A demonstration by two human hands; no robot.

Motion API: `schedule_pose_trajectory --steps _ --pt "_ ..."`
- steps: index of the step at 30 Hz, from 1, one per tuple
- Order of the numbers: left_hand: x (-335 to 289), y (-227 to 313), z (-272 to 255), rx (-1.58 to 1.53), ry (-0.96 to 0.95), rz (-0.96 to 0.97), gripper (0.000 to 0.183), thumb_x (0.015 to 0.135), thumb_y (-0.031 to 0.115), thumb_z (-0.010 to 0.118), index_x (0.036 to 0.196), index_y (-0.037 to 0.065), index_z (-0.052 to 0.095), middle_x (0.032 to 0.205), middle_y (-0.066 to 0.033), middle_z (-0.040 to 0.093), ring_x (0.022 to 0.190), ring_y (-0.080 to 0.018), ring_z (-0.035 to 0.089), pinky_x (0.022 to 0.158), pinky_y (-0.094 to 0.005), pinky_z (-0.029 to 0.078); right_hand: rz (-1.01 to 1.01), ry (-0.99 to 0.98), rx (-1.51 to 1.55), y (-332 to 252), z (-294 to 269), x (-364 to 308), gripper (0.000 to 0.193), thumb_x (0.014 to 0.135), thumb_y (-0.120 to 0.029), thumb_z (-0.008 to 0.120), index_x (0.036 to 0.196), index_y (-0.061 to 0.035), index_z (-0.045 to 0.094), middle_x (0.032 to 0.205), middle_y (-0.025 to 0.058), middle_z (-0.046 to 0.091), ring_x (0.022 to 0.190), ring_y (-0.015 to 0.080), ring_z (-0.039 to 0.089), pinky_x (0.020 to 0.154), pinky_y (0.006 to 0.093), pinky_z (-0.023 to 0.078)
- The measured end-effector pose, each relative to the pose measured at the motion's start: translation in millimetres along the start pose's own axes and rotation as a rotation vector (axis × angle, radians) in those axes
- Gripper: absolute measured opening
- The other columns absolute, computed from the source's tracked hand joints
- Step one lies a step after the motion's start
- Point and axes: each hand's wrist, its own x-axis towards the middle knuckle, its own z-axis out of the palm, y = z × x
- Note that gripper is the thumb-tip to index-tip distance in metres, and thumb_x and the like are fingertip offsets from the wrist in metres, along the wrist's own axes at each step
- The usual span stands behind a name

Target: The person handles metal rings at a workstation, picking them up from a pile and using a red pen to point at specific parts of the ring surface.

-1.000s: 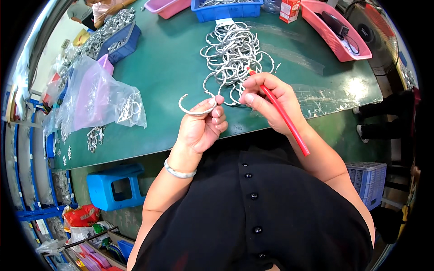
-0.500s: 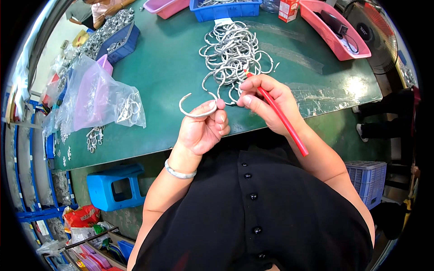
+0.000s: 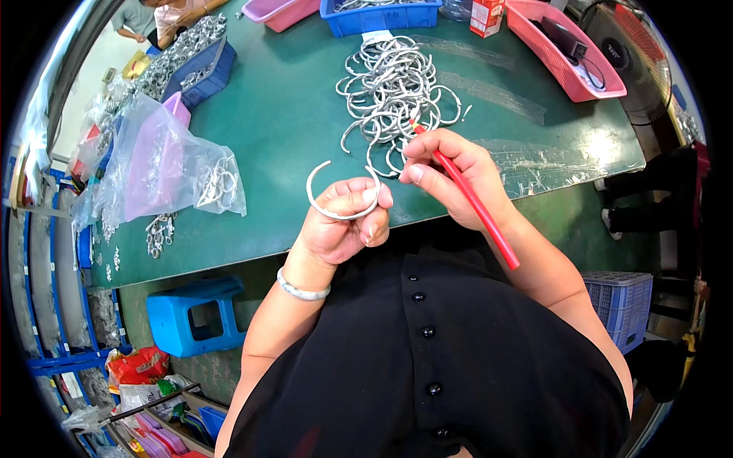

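Fingers of the left hand (image 3: 336, 233) were pinched around a C-shaped silvery ring (image 3: 311, 191), its gap turned toward the far edge of the desk (image 3: 282, 99) – the ring hung near the middle of the near edge. Curled fingers of the right hand (image 3: 462, 179) had hold of a slim red rod (image 3: 489, 217), which slanted across the hand, tip toward the far edge; whether thumb and forefinger met, I could not tell. A pale bracelet (image 3: 303, 290) circled the left wrist. Just beyond the hands lay a tangled pile of similar rings (image 3: 393, 84), stretching toward a blue tray (image 3: 382, 21) at the far edge. Near that tray stood a red-and-white box (image 3: 487, 17), and toward the far right corner sat a pink basket (image 3: 592, 93) with a black device (image 3: 565, 38) in it. Near the left edge, a clear plastic bag (image 3: 172, 164) covered part of a purple tray (image 3: 176, 109) – small metal parts (image 3: 160, 235) lay just beside it, toward the near left corner. Below, on the floor, stood a blue stool (image 3: 166, 324).
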Motion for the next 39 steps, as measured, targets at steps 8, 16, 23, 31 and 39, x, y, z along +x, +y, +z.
schedule_pose_trajectory --steps 8,16,23,31,39 --pt "1.5 -2.9 -3.8 -0.063 0.015 -0.033 0.019 0.088 0.016 0.047 0.087 -0.001 0.056 0.053 -0.0051 0.049 0.042 -0.0103 0.040 0.042 -0.0228 0.031 -0.038 0.006 -0.037 9.9 4.3 2.3 0.014 0.077 0.003 0.059 0.091 -0.0004 0.054 0.084 0.0033 0.055 0.075 0.0081 0.053 0.071 0.0220 0.044" --pt "3.0 -6.4 -6.3 -0.070 0.064 -0.159 0.020 0.088 0.017 0.049 0.092 -0.001 0.057 0.052 -0.0013 0.045 0.043 -0.0085 0.036 0.042 -0.0212 0.029 0.064 -0.062 0.120 17.5 10.9 7.7 0.018 0.077 0.003 0.058 0.093 -0.0010 0.051 0.075 0.0022 0.055 0.070 0.0067 0.052 0.065 0.0207 0.043" --pt "1.3 -11.6 -1.6 -0.113 0.217 -0.131 0.022 0.089 0.015 0.045 0.096 -0.002 0.055 0.058 -0.0014 0.046 0.048 -0.0095 0.038 0.046 -0.0219 0.033 0.255 -0.005 0.317 12.1 9.5 9.7 0.019 0.074 0.003 0.058 0.092 -0.0025 0.051 0.071 0.0013 0.054 0.063 0.0071 0.053 0.058 0.0198 0.042" --pt "-15.2 -10.8 8.8 0.120 0.348 0.070 0.023 0.086 0.004 0.045 0.107 -0.002 0.053 0.089 -0.0115 0.062 0.078 -0.0171 0.061 0.072 -0.0295 0.050 0.262 0.082 0.319 17.8 0.3 13.0 0.020 0.074 -0.001 0.061 0.091 -0.0037 0.052 0.070 -0.0006 0.052 0.058 0.0040 0.046 0.051 0.0172 0.036" --pt "-15.5 -11.8 20.8 0.231 0.422 0.108 0.021 0.086 0.004 0.049 0.105 -0.002 0.054 0.085 -0.0101 0.062 0.073 -0.0151 0.061 0.067 -0.0261 0.050 0.265 0.085 0.325 17.1 0.9 12.1 0.021 0.073 -0.002 0.061 0.092 -0.0038 0.051 0.070 -0.0006 0.052 0.057 0.0043 0.045 0.050 0.0171 0.035"
